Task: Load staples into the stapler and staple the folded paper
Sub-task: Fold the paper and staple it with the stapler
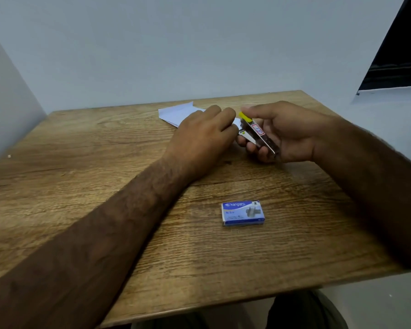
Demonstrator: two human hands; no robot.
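My right hand (287, 132) grips a small stapler (259, 134) with a yellow tip and a metal top, tilted, above the far part of the wooden table (105, 186). My left hand (202, 141) rests with curled fingers at the stapler's front end, touching its lower metal part; whether it holds anything there is hidden. The folded white paper (176, 113) lies flat behind my left hand, partly covered by it. A blue and white staple box (243, 213) lies closed on the table nearer to me, apart from both hands.
The table stands against a pale wall, with another wall close on the left. A dark window opening (399, 55) is at the upper right. The table's near edge runs just above my knees.
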